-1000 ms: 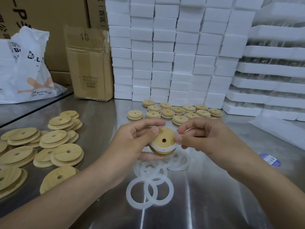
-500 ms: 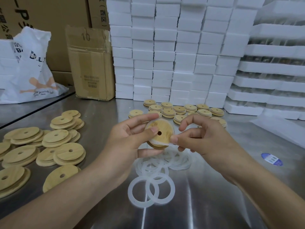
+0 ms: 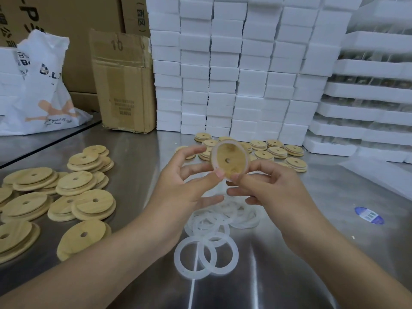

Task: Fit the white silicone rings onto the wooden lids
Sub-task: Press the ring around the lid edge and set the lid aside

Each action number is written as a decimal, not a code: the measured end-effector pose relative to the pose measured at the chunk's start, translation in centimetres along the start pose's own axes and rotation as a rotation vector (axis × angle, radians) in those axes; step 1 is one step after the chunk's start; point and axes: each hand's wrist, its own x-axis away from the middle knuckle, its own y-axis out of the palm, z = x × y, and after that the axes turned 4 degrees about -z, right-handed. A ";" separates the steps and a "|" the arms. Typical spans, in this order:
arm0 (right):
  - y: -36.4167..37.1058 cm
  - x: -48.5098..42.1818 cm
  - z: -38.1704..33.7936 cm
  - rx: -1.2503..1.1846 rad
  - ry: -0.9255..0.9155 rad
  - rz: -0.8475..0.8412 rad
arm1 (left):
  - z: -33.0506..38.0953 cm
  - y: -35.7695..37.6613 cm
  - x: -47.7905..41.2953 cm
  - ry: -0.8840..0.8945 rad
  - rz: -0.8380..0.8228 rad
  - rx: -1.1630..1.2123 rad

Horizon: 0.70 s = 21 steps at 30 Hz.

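Note:
A round wooden lid [image 3: 230, 160] with a centre hole is held upright above the table, a white silicone ring [image 3: 214, 160] around its rim. My left hand [image 3: 187, 186] pinches the lid's lower left edge with thumb and fingers. My right hand [image 3: 269, 188] pinches its lower right edge. Below my hands lies a pile of loose white silicone rings [image 3: 214, 228] on the steel table. Bare wooden lids [image 3: 73, 192] lie in loose stacks at the left. Smaller stacks of lids [image 3: 269, 150] sit behind my hands.
The steel table [image 3: 312, 253] carries a blue-and-white label [image 3: 369, 215] at the right. White foam boxes [image 3: 234, 68] are stacked at the back, foam trays [image 3: 367, 103] at the right. A cardboard box [image 3: 122, 81] and a white plastic bag [image 3: 38, 90] stand at the back left.
The lid has risen and tilted up to face me. Both hands have moved up with it, fingers now at its lower edge.

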 end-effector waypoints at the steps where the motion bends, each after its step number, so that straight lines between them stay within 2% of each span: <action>1: 0.2 0.0 0.1 -0.013 0.001 0.000 | 0.0 0.0 0.1 -0.025 0.018 0.006; 5: 0.7 0.1 0.5 -0.035 0.019 0.012 | 0.1 -0.1 0.2 -0.067 0.059 -0.023; 10: 1.3 0.3 0.6 -0.055 0.017 0.013 | 0.0 0.3 0.2 -0.012 0.123 -0.115; 16: 1.7 0.4 0.8 -0.092 0.042 0.034 | -0.3 0.5 0.2 0.061 0.150 -0.260; 21: 1.9 0.4 0.7 -0.098 0.023 0.046 | -0.2 0.3 0.1 0.076 0.141 -0.293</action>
